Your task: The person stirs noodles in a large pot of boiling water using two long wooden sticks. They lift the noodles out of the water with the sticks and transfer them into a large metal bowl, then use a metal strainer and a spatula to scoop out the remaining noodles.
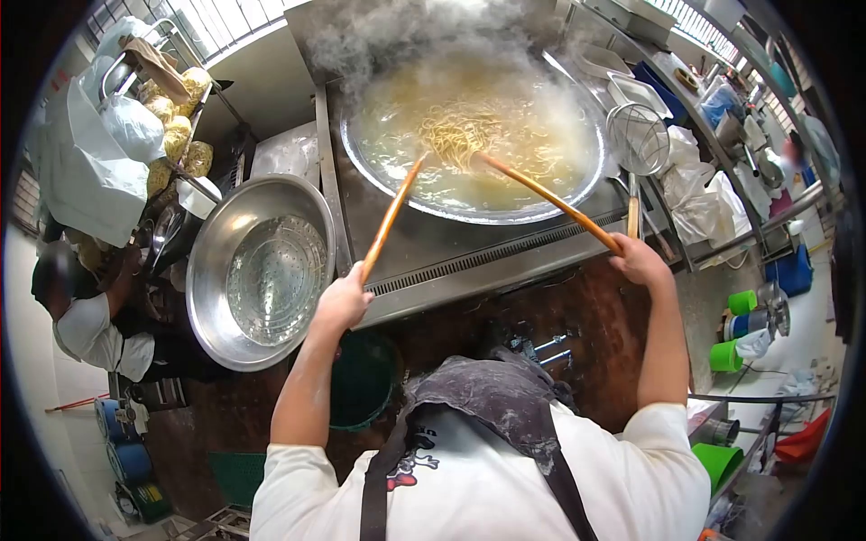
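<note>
Steam rises from a large round wok (383, 187) of cloudy yellowish liquid. Noodles (460, 133) are bunched near its middle, partly above the surface, between the far ends of two long wooden sticks. My left hand (345, 299) is closed round the near end of the left stick (393, 216), in front of the wok's rim. Farther right, my right hand (640, 261) grips the near end of the right stick (552, 200). Both sticks slant inward over the rim, and their tips meet the noodles.
A wide metal basin (209, 275) stands left of the stove. Right of the wok lies a wire strainer (638, 140) with a wooden handle, near white plastic bags (708, 194). Another person (90, 329) is at the far left. A dark green tub (363, 380) sits below.
</note>
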Demonstrator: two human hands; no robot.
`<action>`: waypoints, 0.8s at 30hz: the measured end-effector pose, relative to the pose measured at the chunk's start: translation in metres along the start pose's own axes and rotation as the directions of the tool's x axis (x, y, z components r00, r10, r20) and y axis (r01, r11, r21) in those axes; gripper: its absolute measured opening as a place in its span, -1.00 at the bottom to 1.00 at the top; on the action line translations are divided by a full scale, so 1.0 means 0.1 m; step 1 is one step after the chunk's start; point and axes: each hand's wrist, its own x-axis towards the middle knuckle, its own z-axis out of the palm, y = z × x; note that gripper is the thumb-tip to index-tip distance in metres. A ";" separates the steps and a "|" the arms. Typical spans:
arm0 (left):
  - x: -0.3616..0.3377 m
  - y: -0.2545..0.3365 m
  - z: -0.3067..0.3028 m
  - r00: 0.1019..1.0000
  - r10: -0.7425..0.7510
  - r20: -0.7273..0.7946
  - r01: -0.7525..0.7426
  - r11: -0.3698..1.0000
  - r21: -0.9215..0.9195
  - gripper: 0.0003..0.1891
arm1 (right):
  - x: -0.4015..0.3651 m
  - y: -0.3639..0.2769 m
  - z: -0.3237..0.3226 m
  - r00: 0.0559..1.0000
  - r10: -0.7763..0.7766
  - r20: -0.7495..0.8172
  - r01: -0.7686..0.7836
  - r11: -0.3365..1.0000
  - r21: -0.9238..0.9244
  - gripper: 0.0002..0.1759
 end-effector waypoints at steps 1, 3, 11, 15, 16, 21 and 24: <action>0.20 0.10 0.06 0.999 0.026 0.027 -0.025 0.999 -0.038 -0.33 | -0.19 -0.04 -0.13 0.998 0.057 0.029 -0.057 0.998 0.002 -0.51; 0.56 0.42 0.07 0.990 0.059 0.131 -0.040 0.989 -0.144 -0.36 | -0.42 0.17 -0.15 0.996 0.091 -0.027 -0.091 0.995 -0.029 -0.51; 1.16 1.05 0.20 0.950 0.189 0.248 -0.065 0.898 -0.436 -0.52 | -0.91 -0.16 -0.42 0.971 0.227 -0.081 -0.230 0.972 -0.037 -0.48; 0.86 0.62 0.10 0.946 0.189 0.264 -0.005 0.822 -0.569 -0.32 | -0.66 -0.09 -0.51 0.983 0.152 -0.104 -0.157 0.987 -0.037 -0.51; 0.72 0.41 0.04 0.938 0.170 0.302 0.040 0.812 -0.582 -0.28 | -0.48 0.04 -0.47 0.987 0.136 -0.087 -0.142 0.987 -0.069 -0.54; -0.54 -0.29 -0.44 0.907 -0.022 0.421 0.285 0.767 -0.575 -0.21 | 0.59 0.12 -0.29 0.999 0.033 0.033 -0.029 0.993 -0.118 -0.65; -1.17 -0.49 -0.39 0.908 -0.139 0.396 0.374 0.697 -0.611 -0.20 | 1.38 -0.01 0.14 0.995 -0.073 0.071 0.075 0.997 -0.034 -0.66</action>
